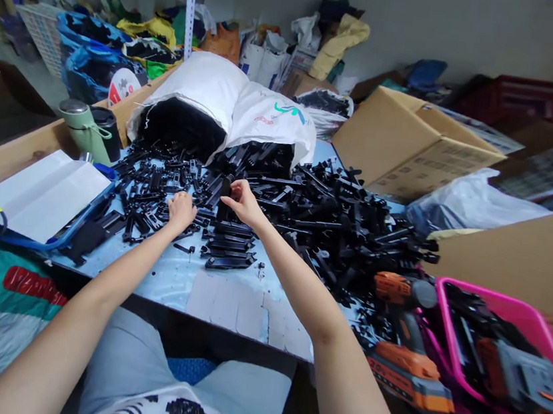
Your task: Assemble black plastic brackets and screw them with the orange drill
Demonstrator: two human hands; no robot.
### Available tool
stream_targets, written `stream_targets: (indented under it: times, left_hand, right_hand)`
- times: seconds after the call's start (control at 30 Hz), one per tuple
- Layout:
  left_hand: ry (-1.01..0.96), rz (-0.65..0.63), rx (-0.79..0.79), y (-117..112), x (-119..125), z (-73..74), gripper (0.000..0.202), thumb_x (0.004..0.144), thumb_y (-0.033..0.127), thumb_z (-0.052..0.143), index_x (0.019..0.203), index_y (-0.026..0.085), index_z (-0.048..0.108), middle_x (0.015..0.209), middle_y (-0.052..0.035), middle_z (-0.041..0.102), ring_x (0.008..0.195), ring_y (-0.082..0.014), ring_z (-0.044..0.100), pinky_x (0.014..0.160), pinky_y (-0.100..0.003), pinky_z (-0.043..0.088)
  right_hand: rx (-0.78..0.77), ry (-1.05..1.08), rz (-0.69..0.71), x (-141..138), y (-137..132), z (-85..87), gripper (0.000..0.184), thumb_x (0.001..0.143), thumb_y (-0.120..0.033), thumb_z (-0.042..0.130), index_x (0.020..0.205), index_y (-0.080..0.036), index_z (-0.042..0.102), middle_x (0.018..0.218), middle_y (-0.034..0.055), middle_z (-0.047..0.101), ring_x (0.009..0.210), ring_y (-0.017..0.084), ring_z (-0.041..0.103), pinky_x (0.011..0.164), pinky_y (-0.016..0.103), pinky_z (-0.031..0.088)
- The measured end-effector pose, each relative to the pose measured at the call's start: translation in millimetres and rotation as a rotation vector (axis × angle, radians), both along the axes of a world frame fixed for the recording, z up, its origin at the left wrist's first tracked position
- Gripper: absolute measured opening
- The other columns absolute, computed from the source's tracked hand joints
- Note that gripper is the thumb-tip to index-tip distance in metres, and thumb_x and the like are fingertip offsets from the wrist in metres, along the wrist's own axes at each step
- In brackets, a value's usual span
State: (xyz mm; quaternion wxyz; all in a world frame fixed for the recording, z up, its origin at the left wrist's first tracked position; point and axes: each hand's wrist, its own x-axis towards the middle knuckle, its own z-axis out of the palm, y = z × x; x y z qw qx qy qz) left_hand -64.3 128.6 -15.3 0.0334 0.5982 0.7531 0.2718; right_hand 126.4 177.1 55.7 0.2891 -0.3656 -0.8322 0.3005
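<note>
My right hand (243, 201) pinches a black plastic part (225, 194) and holds it upright over a short row of flat black parts (228, 245) laid side by side on the light blue table (225, 298). My left hand (181, 210) rests curled on loose black parts just to the left; whether it holds one I cannot make out. A large heap of black parts (335, 217) spills from an open white sack (228, 104) behind both hands.
An orange cordless drill (404, 337) lies at the right table edge beside a pink basket (505, 356) of tools. A green flask (87, 130), a white folded sheet (44, 192) and a cardboard box (415, 143) stand around the table.
</note>
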Motion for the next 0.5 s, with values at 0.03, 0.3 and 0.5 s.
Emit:
stream_targets:
  times: [0.03,0.3,0.5]
  left_hand:
    - [-0.072,-0.008,0.121,-5.1,-1.7,1.2,0.017,0.076,0.021,0.059,0.091,0.012,0.057,0.109,-0.0178,0.057,0.111,-0.0312,0.049,0.093,-0.046,0.039]
    - [-0.862,-0.193,0.299,-98.4,26.6,18.5,0.032,0.08,0.042,0.059,0.098,0.017,0.049,0.077,0.0011,0.056,0.058,-0.0089,0.055,0.058,-0.022,0.047]
    - [-1.141,-0.175,0.011,-154.1,59.1,10.0,0.039,0.082,0.05,0.053,0.101,0.015,0.054,0.079,-0.0005,0.056,0.048,-0.0069,0.053,0.037,-0.018,0.037]
  right_hand:
    - [-0.147,0.143,0.002,6.4,-15.7,0.5,0.057,0.08,-0.038,0.057,0.128,-0.02,0.032,0.095,0.0045,0.063,0.083,0.017,0.058,0.072,0.032,0.046]
    - [-0.051,-0.028,-0.157,73.0,-157.0,-21.4,0.032,0.076,-0.028,0.058,0.106,-0.017,0.056,0.09,0.0069,0.06,0.087,0.022,0.055,0.077,0.037,0.047]
    - [0.209,-0.565,-0.168,84.3,-233.4,-78.2,0.045,0.085,-0.031,0.056,0.125,-0.013,0.051,0.123,0.02,0.053,0.109,0.031,0.05,0.095,0.05,0.04]
